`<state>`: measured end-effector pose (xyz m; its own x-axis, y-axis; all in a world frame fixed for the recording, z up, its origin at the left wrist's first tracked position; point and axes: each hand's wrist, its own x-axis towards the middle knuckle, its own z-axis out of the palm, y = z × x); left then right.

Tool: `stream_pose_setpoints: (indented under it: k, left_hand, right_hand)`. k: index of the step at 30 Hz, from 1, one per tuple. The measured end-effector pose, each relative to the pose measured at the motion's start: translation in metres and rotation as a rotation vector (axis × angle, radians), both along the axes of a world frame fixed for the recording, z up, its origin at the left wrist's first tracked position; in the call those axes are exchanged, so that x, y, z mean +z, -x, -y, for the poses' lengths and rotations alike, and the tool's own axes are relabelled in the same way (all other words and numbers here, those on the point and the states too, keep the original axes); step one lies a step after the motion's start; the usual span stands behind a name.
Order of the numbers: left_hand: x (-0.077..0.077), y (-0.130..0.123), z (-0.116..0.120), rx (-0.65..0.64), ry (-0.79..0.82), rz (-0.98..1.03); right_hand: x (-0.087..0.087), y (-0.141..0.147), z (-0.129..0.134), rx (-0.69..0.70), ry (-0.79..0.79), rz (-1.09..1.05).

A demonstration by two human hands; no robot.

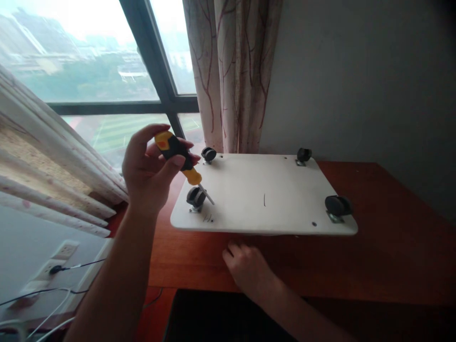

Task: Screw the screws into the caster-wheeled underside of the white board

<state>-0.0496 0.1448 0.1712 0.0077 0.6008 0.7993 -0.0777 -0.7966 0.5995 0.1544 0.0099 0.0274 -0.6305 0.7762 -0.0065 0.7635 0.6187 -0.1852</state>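
Bare L forearm (124,266), nearest item: rises from lower L up to grip.

White rectangular plastic socket plates (66,249): wall-mtd, below & L of grip, w/ round black plug (56,269) & cables.

Pale patterned fabric curtain (71,147): L of grip, in folds.

Dark-framed glass window (89,61): behind & above grip; green striped field outside.

Left hand (151,166): raised, thumb & fingers pinching handle of next item.

Yellow-and-black screwdriver w/ thin metal shaft (175,151): in L hand, slanting down & R; tip over board, contact can't be told.

Black twin-wheel caster, nr L (195,196): wheels up, below & R of grip, just beside shaft.

Black twin-wheel caster, far L (208,154): R of grip, beyond it.

Pale fabric curtain w/ dark branch print (231,80): above & R of grip.

Right hand (247,266): below & R of grip, nr front edge of board; fingers curled, undersides hidden, can't tell if anything's held.

White round-cornered rectangular board (249,190): flat on table, R of & below grip; few dark pen strokes.

Black casters, far R (304,155) & nr R (337,205): wheels up, well R of grip.

Red-brown wooden table (377,228): under board, extends farthest R.
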Motion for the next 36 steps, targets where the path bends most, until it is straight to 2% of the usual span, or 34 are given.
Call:
stream_pose_setpoints:
  k: [4, 9, 12, 15, 18, 21, 24, 27, 30, 33, 36]
  left_hand:
    - [0.002, -0.003, -0.016, -0.044, 0.012, -0.018]
    - [0.003, -0.003, -0.033, -0.072, 0.026, -0.003]
    - [0.003, -0.002, -0.045, -0.05, -0.004, -0.007]
    - [0.005, -0.002, -0.06, -0.021, -0.034, -0.015]
    - [0.009, -0.005, -0.075, -0.025, -0.072, -0.027]
    - [0.01, -0.009, -0.09, -0.013, -0.099, -0.015]
    - [0.008, -0.015, -0.1, 0.034, -0.109, -0.01]
    - [0.006, -0.017, -0.106, 0.099, -0.13, -0.024]
    - [0.007, -0.016, -0.112, 0.13, -0.17, -0.05]
    - [0.007, -0.014, -0.119, 0.154, -0.183, -0.075]
    - [0.004, -0.012, -0.126, 0.174, -0.186, -0.086]
  right_hand:
    - [0.009, 0.004, 0.002, 0.042, 0.034, 0.018]
    - [-0.004, 0.009, 0.003, 0.095, -0.018, 0.061]
    - [-0.004, 0.005, -0.002, 0.116, 0.044, 0.051]
    - [0.021, -0.005, -0.006, 0.13, 0.2, -0.138]
    - [0.068, -0.017, -0.021, 0.099, 0.366, -0.565]
    - [0.114, -0.026, -0.063, -0.088, 0.363, -0.849]
    - [0.136, -0.026, -0.134, -0.283, 0.401, -1.036]
    - [0.131, -0.017, -0.208, -0.472, 0.45, -1.068]
    - [0.112, -0.001, -0.26, -0.514, 0.495, -1.042]
    - [0.097, 0.015, -0.287, -0.529, 0.524, -1.004]
    - [0.088, 0.026, -0.3, -0.541, 0.528, -0.957]
